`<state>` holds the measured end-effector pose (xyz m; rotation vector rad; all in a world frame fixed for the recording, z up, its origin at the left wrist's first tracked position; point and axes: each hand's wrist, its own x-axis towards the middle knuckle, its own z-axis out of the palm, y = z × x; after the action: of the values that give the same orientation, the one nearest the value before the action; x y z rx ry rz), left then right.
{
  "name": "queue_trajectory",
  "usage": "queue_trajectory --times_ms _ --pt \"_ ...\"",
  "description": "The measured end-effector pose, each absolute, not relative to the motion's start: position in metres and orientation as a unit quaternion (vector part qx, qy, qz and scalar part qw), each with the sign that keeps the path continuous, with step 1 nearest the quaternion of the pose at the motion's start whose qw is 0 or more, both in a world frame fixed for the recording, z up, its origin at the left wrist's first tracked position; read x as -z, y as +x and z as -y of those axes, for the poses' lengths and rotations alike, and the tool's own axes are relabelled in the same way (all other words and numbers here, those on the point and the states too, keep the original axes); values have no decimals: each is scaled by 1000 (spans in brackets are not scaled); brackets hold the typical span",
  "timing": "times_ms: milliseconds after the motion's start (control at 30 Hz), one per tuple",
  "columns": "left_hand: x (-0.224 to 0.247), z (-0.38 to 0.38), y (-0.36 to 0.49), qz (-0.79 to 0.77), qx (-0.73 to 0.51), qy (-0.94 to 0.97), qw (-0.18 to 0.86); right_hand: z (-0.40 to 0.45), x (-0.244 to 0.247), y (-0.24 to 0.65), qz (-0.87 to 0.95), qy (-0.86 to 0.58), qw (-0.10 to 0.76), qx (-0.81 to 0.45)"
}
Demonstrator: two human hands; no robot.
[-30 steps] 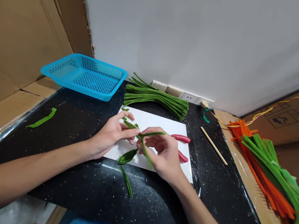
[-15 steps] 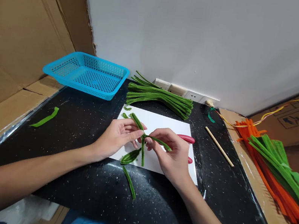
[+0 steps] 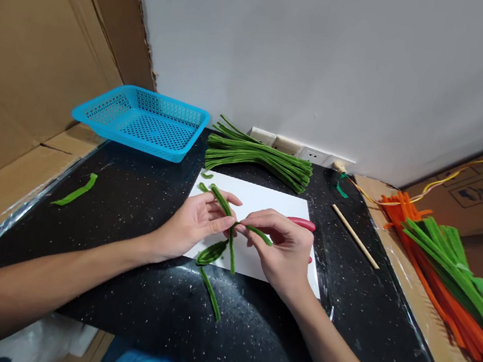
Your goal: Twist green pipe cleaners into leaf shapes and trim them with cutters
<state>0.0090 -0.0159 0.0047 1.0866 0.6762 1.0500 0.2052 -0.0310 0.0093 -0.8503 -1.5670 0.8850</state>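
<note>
Between my two hands is a piece of crossed green pipe cleaners, joined near the fingertips. My left hand pinches it at the crossing with thumb and finger. My right hand pinches the strand that runs right, close to the same crossing. One end hangs down below the fingers. Just under my left hand, a leaf-shaped loop of green pipe cleaner rests at the front edge of the white sheet. Red-handled pliers or scissors lie partly hidden behind my right hand.
A bundle of green pipe cleaners lies behind the sheet, beside a blue basket. A loose green strip is at left. At right are a wooden stick, orange pipe cleaners and lighter green ones. Power sockets line the wall.
Both hands have shifted very slightly, and their fingertips are closer together at the crossing. The hanging end has tilted a little to the right.
</note>
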Motion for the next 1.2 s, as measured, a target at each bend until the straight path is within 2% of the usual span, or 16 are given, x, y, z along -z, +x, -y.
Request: queue_trajectory --times_ms 133,267,400,767,1000,1200 --pt "-9 18 9 -288 -437 404 750 28 -13 205 629 -383 564 -374" --pt "-9 18 9 -304 -427 353 775 26 -15 205 626 -372 564 -389" --pt "-6 18 9 -323 -420 355 770 26 -14 204 634 -356 553 -407" --pt "-13 12 0 -307 -345 544 701 25 -11 207 597 -375 513 -490" --pt "-12 11 -5 -295 -294 584 697 26 -14 204 565 -370 486 -555" --pt "-13 13 -2 -295 -271 608 685 25 -14 205 563 -373 477 -563"
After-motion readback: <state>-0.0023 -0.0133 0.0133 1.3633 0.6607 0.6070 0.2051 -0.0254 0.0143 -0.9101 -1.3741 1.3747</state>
